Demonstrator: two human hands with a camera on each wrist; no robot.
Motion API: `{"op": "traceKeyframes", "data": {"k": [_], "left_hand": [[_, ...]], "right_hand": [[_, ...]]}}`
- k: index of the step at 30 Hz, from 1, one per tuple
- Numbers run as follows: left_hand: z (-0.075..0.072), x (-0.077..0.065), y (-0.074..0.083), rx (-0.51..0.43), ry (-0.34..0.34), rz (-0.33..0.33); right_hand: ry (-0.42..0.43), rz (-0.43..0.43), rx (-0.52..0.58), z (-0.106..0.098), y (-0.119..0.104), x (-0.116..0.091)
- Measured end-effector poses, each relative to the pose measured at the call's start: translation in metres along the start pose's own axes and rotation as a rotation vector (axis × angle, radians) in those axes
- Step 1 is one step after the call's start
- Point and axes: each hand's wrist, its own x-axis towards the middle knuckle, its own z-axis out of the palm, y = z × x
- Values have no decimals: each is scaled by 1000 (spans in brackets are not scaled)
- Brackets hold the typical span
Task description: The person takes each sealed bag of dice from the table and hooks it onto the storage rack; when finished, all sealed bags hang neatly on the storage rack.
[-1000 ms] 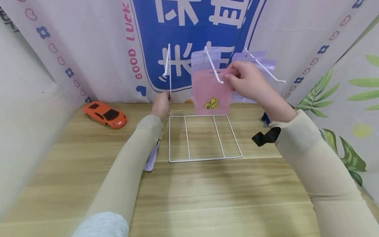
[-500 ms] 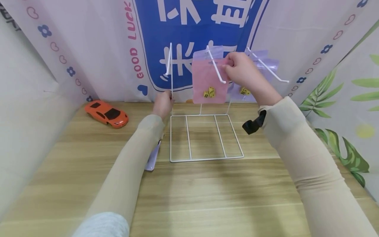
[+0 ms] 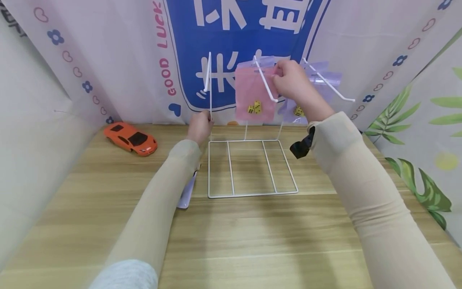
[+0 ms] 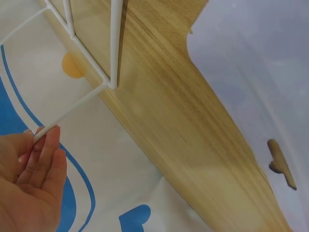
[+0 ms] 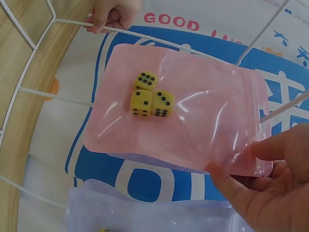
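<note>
A pink zip bag (image 3: 254, 90) with yellow dice (image 5: 152, 99) inside hangs on the middle hook (image 3: 265, 82) of a white wire rack (image 3: 253, 196). My right hand (image 3: 294, 80) pinches the bag by its upper right edge, thumb in front. Behind it on that hook is a purple bag (image 3: 267, 61), mostly covered. My left hand (image 3: 199, 126) grips the rack's left upright, thumb and fingers around the wire in the left wrist view (image 4: 36, 179). More purple bags (image 3: 326, 80) hang from the right hook, partly behind my right hand.
An orange toy car (image 3: 130, 138) stands at the back left of the wooden table (image 3: 234, 241). Beside my left forearm lies a purple bag (image 3: 185, 194), partly hidden. The left hook (image 3: 207, 72) carries no bag. A printed curtain (image 3: 126, 60) closes off the back.
My right hand has moved up and back, carrying the pink bag farther along the middle hook towards the rack. My left hand stays on the upright.
</note>
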Motion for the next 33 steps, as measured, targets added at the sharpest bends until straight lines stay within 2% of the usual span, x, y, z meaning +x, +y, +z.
{"op": "traceKeyframes", "data": {"k": [9,20,26,29,33], "left_hand": [[1,2,-1,-5,-16,-8],[0,2,-1,14,-3,-1],[1,0,0,8,14,-1],[1,0,0,12,15,8],[0,0,1,-8,8,0]], "right_hand": [[17,43,-8,4,0,8],[43,22,-14,6,-1,9],[51,-20,-26,8,2,5],[26,-15,9,10,8,2],[-56,13,97,14,18,-5]]}}
